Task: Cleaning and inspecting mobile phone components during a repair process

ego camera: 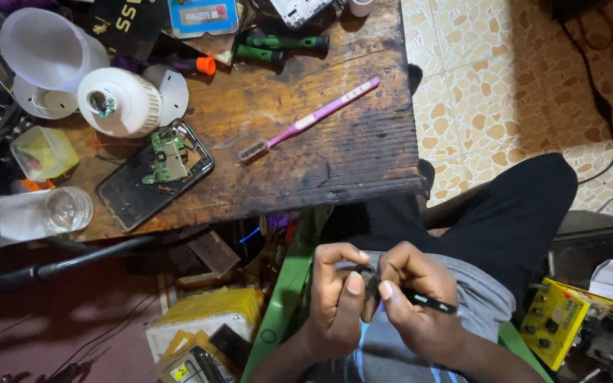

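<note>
1. Black and small, the part (369,278) sits pinched between both hands, low over the person's lap, right at the fingertips where the 2 hands meet; what kind of part it is I cannot tell.
2. A slim black tool (431,303) runs from that part out toward the right, its long axis slanting slightly down and away from the fingers, its working end at the part.
3. The right hand (420,301) has its fingers closed around the tool, thumb pressed near the tip; it is the hand that carries the tool onto the part.
4. The left hand (336,301) curls inward, thumb and fingers clamped on the part from the left side, steadying it.
5. Both wrists come up from the bottom edge, forearms angled toward each other, hands touching.
6. Well beyond the fingers, on the wooden bench (363,156), lie an opened phone (156,174) with its green board exposed, a pink toothbrush (313,120) and a white bulb housing (118,101).
</note>
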